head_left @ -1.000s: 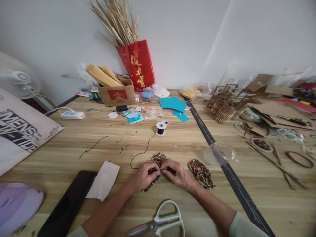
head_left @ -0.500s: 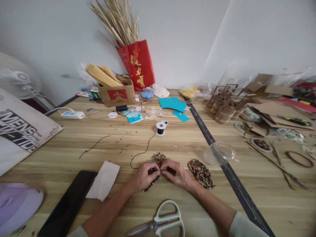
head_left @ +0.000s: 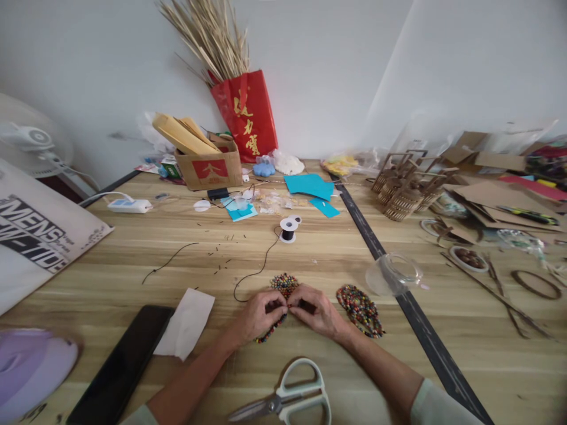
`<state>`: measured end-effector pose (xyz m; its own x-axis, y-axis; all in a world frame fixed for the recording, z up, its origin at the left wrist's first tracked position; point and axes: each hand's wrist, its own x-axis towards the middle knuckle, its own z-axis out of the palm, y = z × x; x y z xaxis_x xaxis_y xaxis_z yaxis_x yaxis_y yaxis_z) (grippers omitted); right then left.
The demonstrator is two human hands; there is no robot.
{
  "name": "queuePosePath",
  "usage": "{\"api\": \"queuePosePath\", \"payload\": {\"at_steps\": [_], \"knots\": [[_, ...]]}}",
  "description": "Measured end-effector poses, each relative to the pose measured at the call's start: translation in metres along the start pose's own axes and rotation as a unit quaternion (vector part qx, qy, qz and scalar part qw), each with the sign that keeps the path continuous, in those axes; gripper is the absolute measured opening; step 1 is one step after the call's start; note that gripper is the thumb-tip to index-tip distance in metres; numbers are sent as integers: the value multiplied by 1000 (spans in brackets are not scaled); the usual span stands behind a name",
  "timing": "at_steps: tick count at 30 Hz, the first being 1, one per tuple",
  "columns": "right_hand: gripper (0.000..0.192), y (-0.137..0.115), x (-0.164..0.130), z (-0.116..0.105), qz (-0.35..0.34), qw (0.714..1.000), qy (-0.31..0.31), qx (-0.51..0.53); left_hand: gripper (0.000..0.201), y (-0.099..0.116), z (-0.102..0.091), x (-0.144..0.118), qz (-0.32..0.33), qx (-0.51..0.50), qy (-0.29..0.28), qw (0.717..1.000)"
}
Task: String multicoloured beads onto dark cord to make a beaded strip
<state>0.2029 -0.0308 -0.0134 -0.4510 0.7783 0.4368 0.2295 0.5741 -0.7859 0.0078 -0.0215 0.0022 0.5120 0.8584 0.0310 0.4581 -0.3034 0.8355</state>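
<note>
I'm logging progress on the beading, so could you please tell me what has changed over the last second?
Nothing has visibly changed. The left hand and right hand still pinch the beaded strand together, fingertips meeting beside the bead pile. The black cord, spool, scissors and second bead heap lie as before.

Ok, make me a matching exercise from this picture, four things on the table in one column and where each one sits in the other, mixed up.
Things:
1. scissors
2. thread spool
3. red bag
4. black phone

Places:
A. at the back, against the wall
B. near edge, between the forearms
C. left of the hands, beside a white tissue
D. mid-table, beyond the hands

Pairs: 1-B, 2-D, 3-A, 4-C
</note>
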Motion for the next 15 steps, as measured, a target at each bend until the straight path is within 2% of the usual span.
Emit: {"api": "queuePosePath", "payload": {"at_steps": [10,15], "knots": [[19,-3,0,-2,14,1000,-2,-11,15,0,0,0,0,-7,-3,1000],[22,-5,1,-2,-15,999,-9,-40,13,1,0,0,-8,-16,-2,1000]]}}
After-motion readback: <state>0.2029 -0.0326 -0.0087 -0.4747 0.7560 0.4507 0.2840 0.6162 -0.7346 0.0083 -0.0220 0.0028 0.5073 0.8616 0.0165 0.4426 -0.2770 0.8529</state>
